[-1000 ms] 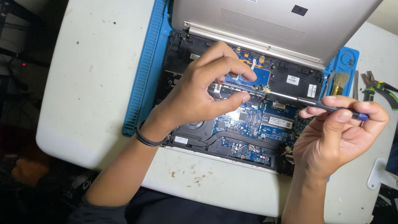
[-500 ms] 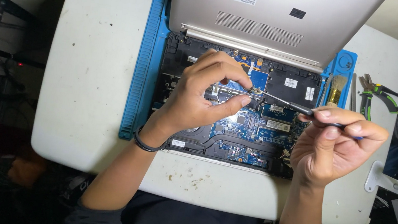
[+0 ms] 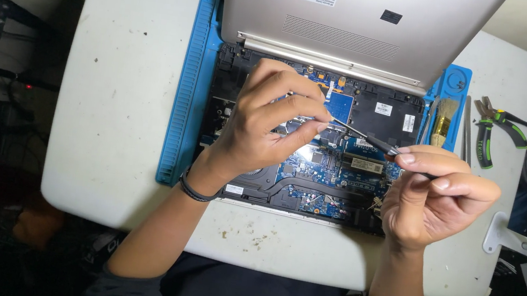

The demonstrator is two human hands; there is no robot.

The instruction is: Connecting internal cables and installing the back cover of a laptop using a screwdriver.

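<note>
An opened laptop (image 3: 347, 172) lies on a blue mat (image 3: 184, 91), its blue circuit board bared and its silver cover (image 3: 360, 19) tilted up at the far side. My right hand (image 3: 435, 196) grips the dark handle of a thin screwdriver (image 3: 362, 137) whose shaft slants left toward the board's middle. My left hand (image 3: 266, 125) hovers over the board with thumb and forefinger pinched at the screwdriver's tip. A black band sits on my left wrist. The tip and whatever lies under my left fingers are hidden.
The white table (image 3: 124, 84) carries a small brush (image 3: 441, 126) and a thin metal tool (image 3: 467, 126) on the mat's right end, and green-handled pliers (image 3: 497, 126) further right. A white clamp (image 3: 520, 240) sits at the right edge. Dark floor surrounds the table.
My right hand has tilted the screwdriver, its handle lower and nearer me. My left hand stays pinched over the board at the tip.
</note>
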